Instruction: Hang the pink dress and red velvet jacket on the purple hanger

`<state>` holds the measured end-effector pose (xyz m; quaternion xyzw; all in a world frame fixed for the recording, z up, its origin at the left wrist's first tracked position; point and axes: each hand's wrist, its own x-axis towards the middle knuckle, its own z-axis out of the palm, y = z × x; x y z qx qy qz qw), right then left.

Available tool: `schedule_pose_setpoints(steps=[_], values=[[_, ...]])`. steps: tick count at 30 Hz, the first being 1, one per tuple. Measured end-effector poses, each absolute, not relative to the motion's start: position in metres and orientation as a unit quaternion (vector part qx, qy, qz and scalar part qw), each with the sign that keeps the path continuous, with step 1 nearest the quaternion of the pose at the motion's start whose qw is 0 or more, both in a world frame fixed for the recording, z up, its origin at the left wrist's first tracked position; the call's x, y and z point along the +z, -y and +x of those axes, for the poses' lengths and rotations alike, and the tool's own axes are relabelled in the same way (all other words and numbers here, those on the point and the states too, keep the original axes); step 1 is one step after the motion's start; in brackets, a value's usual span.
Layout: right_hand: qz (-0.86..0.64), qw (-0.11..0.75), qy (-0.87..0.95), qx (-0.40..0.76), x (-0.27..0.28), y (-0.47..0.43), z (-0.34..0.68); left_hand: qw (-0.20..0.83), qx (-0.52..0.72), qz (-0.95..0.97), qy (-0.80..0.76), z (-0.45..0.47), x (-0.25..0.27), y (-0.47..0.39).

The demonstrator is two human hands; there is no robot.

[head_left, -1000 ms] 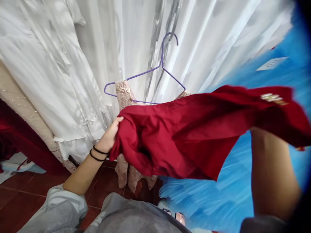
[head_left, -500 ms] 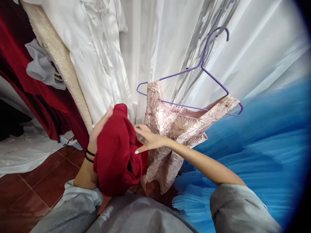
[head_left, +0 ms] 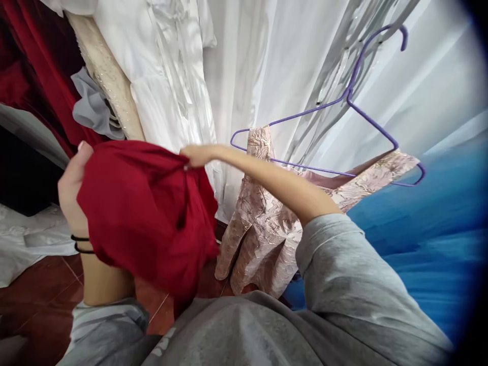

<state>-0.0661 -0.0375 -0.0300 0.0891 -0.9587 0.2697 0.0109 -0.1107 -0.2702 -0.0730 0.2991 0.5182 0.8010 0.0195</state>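
A dark red cloth garment is stretched between my two hands in front of my body; its exact kind does not show. My left hand, with two black bands at the wrist, is at its left side, fingers mostly behind the cloth. At the upper right edge, my right hand pinches the fabric in closed fingers. Behind my right forearm, a pink and gold floral dress hangs by its straps on a purple hanger.
White dresses hang at the back left, with a beaded cream garment and dark red cloth beside them. A blue tulle skirt fills the right side. White curtains hang behind. The floor has red tiles.
Both hands have moved the red garment left and spread it wider. My right hand has gone from open fingers beside the cloth to gripping its upper edge. The view has shifted a little.
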Motion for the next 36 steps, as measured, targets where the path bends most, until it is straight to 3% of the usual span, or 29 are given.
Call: schedule_pose_setpoints(steps=[4,6,11,19,21,24,26,31,34,36], values=[[0.021,0.188,0.963,0.194,0.053,-0.015,-0.069,0.063,0.806,0.291,-0.512,-0.114,-0.045,0.249],[-0.014,0.229,0.962,0.144,0.082,-0.037,-0.059,0.103,0.782,0.349,-0.506,-0.108,-0.036,0.228],[-0.131,0.158,0.977,-0.062,0.11,-0.068,-0.019,0.076,0.739,0.481,-0.466,-0.084,-0.024,0.173],[-0.188,0.193,0.95,-0.159,0.126,-0.086,0.055,-0.032,0.707,0.536,-0.461,-0.034,-0.021,0.126],[-0.183,0.192,0.95,-0.166,0.127,-0.089,0.071,0.008,0.664,0.587,-0.463,-0.023,-0.026,0.122],[-0.199,0.19,0.95,-0.147,0.12,-0.089,0.086,0.142,0.474,0.725,-0.478,-0.019,-0.029,0.115],[-0.217,0.194,0.947,-0.135,0.114,-0.086,0.091,0.166,0.39,0.773,-0.472,-0.025,-0.027,0.103],[-0.185,0.213,0.958,-0.052,0.104,-0.076,0.093,-0.122,0.479,0.688,-0.531,-0.041,-0.017,0.036],[-0.158,0.221,0.962,0.006,0.103,-0.072,0.09,-0.152,0.415,0.693,-0.569,-0.037,-0.021,-0.007],[-0.157,0.232,0.959,-0.045,0.105,-0.068,0.092,-0.145,0.405,0.687,-0.585,-0.032,-0.025,-0.023]])
